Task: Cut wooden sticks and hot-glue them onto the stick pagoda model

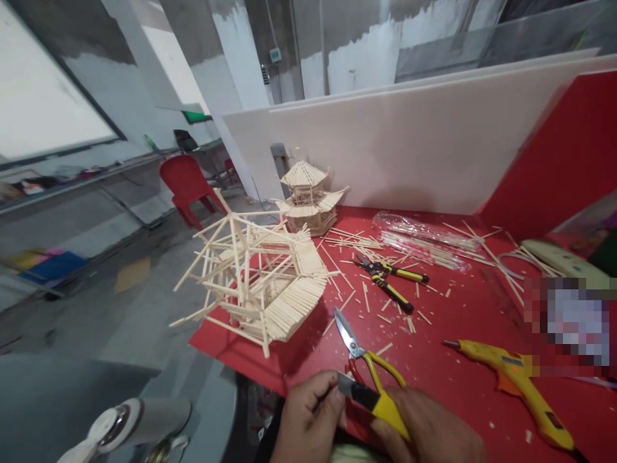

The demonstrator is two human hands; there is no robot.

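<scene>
My right hand [434,424] is wrapped around the yellow handle of a utility knife [366,395], its blade pointing left. The blade's tip reaches the fingers of my left hand [313,411], which is pinched closed; whatever lies between those fingers is too small or hidden to make out. Just beyond the knife lies a pair of shears [354,344] with yellow and red handles. Farther left stands a partly roofed stick model [250,276], its open frame showing on the left and a row of flat sticks covering the right side.
Behind stands a tiered pagoda model [306,199]. Yellow-black pliers [390,280] lie among scattered sticks and offcuts, near a plastic bag of sticks [429,241]. A yellow glue gun [515,382] rests at right on the red tabletop [434,360]. A bottle [149,421] is at lower left.
</scene>
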